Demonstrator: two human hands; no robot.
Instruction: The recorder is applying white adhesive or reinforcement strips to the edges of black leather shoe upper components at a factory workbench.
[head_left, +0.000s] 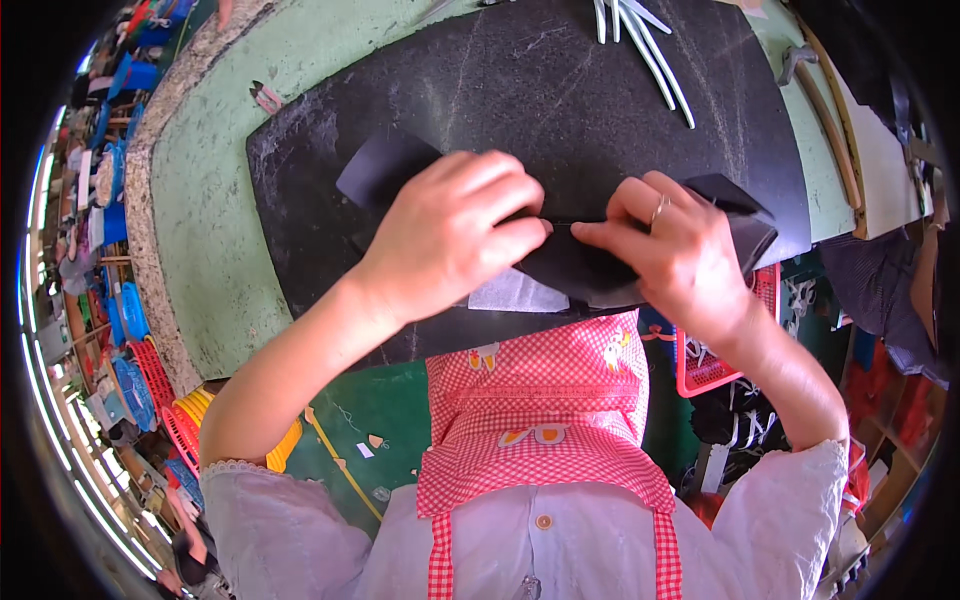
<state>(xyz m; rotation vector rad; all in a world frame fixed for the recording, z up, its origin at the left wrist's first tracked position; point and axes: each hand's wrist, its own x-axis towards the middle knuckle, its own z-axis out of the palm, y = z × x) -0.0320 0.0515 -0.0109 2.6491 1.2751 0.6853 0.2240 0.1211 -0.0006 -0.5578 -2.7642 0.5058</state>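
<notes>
Between my hands is a piece of black sheet material [570,272], folded or layered, just above the near edge of a black mat [520,110]. My left hand [455,230] pinches its left part, thumb and fingers pressed together. My right hand [682,245], with a ring on one finger, grips its right part, its thumb close to my left thumb. A black flap [385,168] sticks out beyond my left hand, and dark folds [745,215] show past my right. Under the material lies a pale grey-white piece [518,292]. Whether the black pieces are joined is hidden.
White curved strips [655,60] lie at the mat's far side. Small pliers or snips [265,97] rest on the green tabletop [205,200]. A red basket [705,370] stands below the table's right edge. Yellow stacked rings [285,445] are at lower left.
</notes>
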